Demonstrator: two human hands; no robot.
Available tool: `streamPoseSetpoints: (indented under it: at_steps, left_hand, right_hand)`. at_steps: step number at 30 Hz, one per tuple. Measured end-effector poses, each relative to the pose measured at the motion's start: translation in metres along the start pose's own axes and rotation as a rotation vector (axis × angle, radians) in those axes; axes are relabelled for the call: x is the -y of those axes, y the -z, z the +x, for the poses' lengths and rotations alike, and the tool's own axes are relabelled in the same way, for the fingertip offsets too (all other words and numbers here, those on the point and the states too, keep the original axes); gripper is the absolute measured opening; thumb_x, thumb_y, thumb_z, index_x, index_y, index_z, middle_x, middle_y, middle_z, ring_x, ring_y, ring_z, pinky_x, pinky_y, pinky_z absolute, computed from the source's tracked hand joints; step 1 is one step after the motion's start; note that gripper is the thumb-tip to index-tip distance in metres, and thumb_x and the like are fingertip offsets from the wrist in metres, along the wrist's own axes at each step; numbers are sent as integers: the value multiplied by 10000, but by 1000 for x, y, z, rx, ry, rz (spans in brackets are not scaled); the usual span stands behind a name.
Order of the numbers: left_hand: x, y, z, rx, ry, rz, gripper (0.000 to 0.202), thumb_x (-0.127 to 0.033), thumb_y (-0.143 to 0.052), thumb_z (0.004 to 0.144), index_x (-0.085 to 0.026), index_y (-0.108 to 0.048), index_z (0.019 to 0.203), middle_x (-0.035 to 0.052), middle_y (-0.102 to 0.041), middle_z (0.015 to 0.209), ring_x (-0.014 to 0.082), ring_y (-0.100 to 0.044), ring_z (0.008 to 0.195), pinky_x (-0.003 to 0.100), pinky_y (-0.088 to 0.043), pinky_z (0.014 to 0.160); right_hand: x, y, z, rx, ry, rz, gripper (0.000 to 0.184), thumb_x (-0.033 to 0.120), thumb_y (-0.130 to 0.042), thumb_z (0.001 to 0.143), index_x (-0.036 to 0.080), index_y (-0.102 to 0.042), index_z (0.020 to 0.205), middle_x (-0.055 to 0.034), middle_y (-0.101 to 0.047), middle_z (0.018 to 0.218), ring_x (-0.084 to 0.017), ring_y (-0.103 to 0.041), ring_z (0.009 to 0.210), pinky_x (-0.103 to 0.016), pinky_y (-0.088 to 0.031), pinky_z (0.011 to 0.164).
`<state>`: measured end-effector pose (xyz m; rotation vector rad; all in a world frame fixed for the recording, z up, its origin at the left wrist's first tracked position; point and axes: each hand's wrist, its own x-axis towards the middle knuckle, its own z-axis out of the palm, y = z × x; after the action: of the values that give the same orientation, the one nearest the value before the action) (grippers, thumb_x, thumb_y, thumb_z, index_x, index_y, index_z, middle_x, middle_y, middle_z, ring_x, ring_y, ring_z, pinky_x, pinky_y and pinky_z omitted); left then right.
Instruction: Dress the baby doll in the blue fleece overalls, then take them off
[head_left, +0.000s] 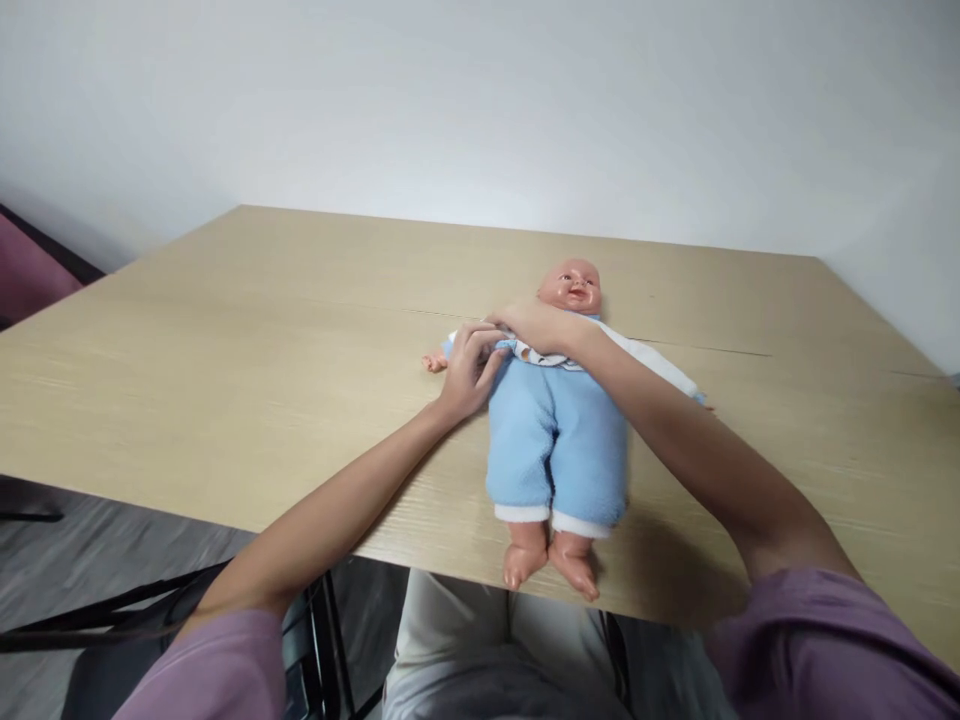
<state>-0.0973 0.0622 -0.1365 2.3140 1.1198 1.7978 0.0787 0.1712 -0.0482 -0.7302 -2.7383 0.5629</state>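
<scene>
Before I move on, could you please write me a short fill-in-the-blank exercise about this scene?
The doll lies on its ____ on the table.
Its trousers are light ____ with white cuffs.
Of the left hand and right hand, the ____ one is nearer the doll's head.
Missing words: back; blue; right.

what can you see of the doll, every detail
The doll lies face up on the table, bald head toward the wall, bare feet near the close edge. Head and feet look like shiny plastic. It wears a mostly white top and fluffy-looking light blue trousers with white hems. Its arms spread outward. The right hand lies over its chest, the left hand at the top's side; their exact grip is partly hidden.
</scene>
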Motion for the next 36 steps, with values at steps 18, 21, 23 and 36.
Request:
streamPoseSetpoints:
  at_steps: [18, 21, 23, 36]
  left_hand:
    - [-4, 3, -8, -30, -141, 84, 151, -287, -664, 1166, -261, -696, 1311, 78, -670, 1150, 215, -680, 1017, 373, -607, 879]
    - [-3, 7, -9, -85, -255, 134, 229, -240, -659, 1148, -286, -681, 1371, 98, -643, 1256, 245, -690, 1145, 432, -605, 985]
    - [-1, 8, -8, -109, -284, 154, 249, -237, -646, 1143, -298, -658, 1384, 115, -638, 1348, 274, -687, 1239, 488, -579, 1067]
    - [3, -9, -4, -201, 420, -335, 409, -689, -643, 1133, -283, -590, 1143, 69, -650, 1217, 210, -665, 1145, 377, -577, 1039]
  right_hand:
    - [-22, 12, -35, -443, -116, 400, 455, 143, -696, 786, 209, -792, 1226, -95, -855, 1218, -295, -792, 1120, -426, -643, 1017]
    - [-26, 12, -37, -404, -68, 463, 416, 160, -699, 785, 205, -825, 1179, -94, -870, 1210, -287, -796, 1131, -436, -645, 1063]
    - [-24, 9, -34, -399, -51, 442, 414, 159, -702, 783, 204, -843, 1169, -94, -879, 1200, -284, -803, 1115, -439, -644, 1068]
    - [22, 15, -52, -343, -187, 321, 199, 349, -768, 1020, 218, -843, 1150, -126, -873, 1255, -284, -793, 1048, -412, -620, 936]
